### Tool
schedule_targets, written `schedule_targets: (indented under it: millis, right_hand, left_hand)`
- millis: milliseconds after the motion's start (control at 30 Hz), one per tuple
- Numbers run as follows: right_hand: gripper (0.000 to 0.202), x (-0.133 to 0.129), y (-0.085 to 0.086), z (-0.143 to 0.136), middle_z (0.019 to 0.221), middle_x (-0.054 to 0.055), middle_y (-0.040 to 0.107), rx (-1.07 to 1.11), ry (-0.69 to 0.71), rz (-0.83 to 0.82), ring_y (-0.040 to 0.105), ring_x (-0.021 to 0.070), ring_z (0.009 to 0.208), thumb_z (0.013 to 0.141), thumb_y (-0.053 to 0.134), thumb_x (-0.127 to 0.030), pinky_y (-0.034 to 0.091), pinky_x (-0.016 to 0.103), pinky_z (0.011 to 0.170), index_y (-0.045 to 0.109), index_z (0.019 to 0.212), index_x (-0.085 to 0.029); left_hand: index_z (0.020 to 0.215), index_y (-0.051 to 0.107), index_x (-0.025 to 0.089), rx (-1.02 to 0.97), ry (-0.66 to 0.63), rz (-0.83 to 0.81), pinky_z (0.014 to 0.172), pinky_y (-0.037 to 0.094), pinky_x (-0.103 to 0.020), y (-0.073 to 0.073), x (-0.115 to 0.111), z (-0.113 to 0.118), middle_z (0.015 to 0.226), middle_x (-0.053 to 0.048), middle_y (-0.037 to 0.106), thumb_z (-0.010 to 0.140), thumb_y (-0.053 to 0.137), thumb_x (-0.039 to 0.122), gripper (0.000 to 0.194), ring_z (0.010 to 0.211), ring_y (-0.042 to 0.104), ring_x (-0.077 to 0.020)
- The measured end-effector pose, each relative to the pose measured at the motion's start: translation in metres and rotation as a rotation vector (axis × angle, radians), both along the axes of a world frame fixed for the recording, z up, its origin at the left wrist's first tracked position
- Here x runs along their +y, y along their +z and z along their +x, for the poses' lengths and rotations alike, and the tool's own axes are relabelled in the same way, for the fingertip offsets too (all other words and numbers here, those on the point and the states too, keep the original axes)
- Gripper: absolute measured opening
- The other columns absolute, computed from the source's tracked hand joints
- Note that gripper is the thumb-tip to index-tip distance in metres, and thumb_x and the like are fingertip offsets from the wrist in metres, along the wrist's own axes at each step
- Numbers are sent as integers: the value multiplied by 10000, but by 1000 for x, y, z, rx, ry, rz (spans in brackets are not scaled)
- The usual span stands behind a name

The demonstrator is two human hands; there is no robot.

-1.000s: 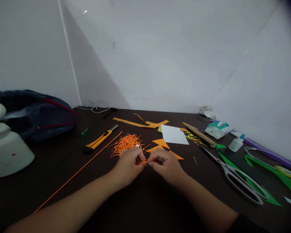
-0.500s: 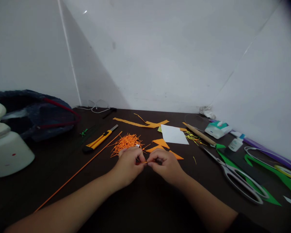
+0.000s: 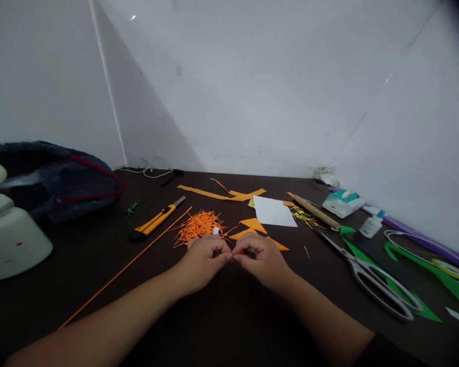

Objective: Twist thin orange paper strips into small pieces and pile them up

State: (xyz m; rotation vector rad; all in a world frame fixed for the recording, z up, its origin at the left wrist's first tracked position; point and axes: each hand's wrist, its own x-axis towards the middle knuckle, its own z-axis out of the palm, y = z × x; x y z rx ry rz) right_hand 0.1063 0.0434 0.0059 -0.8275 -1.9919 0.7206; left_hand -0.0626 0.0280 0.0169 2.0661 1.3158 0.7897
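Observation:
My left hand (image 3: 206, 260) and my right hand (image 3: 262, 259) meet fingertip to fingertip in front of the paper pieces, both pinched closed. What lies between the fingertips is too small and hidden to make out. Just behind my left hand is a heap of thin orange paper strips (image 3: 199, 226), with a small white scrap (image 3: 216, 231) at its near edge. Orange paper triangles (image 3: 254, 224) lie beyond my right hand. A long thin orange stick (image 3: 126, 266) runs diagonally at the left, beside a yellow cutter knife (image 3: 155, 220).
White paper (image 3: 274, 211) lies behind the triangles. Scissors (image 3: 382, 288), a glue bottle (image 3: 372, 225), a wooden-handled tool (image 3: 317, 212) and green strips are at the right. A white container (image 3: 15, 242) and a dark lined basket (image 3: 80, 188) stand at the left.
My fingertips have come closer together and now touch. The bit of orange seen between them earlier is no longer visible.

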Motion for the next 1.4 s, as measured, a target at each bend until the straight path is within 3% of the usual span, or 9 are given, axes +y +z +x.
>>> schedule_targets:
  millis: [200, 300, 433, 667, 933, 1033, 1167, 1400]
  right_hand:
    - [115, 1, -3, -1, 700, 13, 592, 66, -16, -94, 555, 135, 659, 630, 558, -92, 438, 272, 593, 604, 669, -190]
    - [124, 2, -5, 0, 699, 10, 596, 53, -7, -76, 554, 132, 656, 634, 551, -87, 440, 267, 595, 606, 669, -192]
    - [118, 3, -5, 2, 704, 10, 603, 25, 7, -32, 556, 132, 667, 650, 550, -102, 444, 273, 611, 610, 677, -200]
    - [132, 2, -5, 0, 695, 9, 606, 10, 3, -22, 558, 138, 666, 640, 549, -91, 448, 280, 609, 607, 660, -208]
    - [64, 2, -4, 2, 667, 1, 591, 99, -80, -191, 535, 120, 595, 634, 579, -141, 441, 265, 553, 596, 671, -191]
    - [99, 4, -2, 6, 715, 16, 609, 177, -59, -257, 560, 131, 646, 663, 583, -168, 462, 286, 605, 616, 754, -188]
    - [311, 3, 1, 6, 891, 43, 614, 111, 102, -129, 573, 158, 777, 654, 640, -211, 474, 313, 680, 626, 964, -237]
    - [162, 1, 4, 4, 739, 15, 645, -28, 12, 62, 586, 150, 715, 706, 597, -157, 466, 299, 665, 680, 796, -263]
  left_hand:
    - [596, 558, 191, 12, 91, 34, 767, 358, -335, -1, -1, 1, 742, 2, 576, 676, 572, 240, 95, 779, 504, -173]
    - [633, 576, 198, 30, 59, 21, 788, 346, -342, 0, -1, 0, 774, 0, 587, 656, 603, 278, 87, 833, 494, -191]
    - [701, 614, 214, 21, -29, -35, 781, 343, -334, 2, -1, -1, 759, -6, 594, 760, 492, 330, 178, 855, 486, -190]
    - [619, 577, 198, -3, 28, -22, 757, 354, -321, 0, -2, 0, 737, 4, 583, 716, 550, 276, 128, 814, 490, -177]
    - [595, 560, 194, -7, 149, 6, 781, 356, -342, -1, -1, 1, 738, 11, 577, 660, 591, 228, 79, 812, 507, -181]
    - [609, 567, 192, -30, 167, -11, 783, 359, -339, -1, -1, 0, 737, 11, 585, 663, 596, 238, 77, 795, 514, -177]
    - [613, 567, 192, -72, 150, -23, 767, 371, -318, -2, -2, 2, 751, 8, 600, 667, 595, 237, 76, 799, 524, -174]
    - [661, 590, 196, -57, 94, -34, 744, 375, -290, 1, -3, 0, 743, 11, 611, 682, 592, 302, 108, 788, 524, -167]
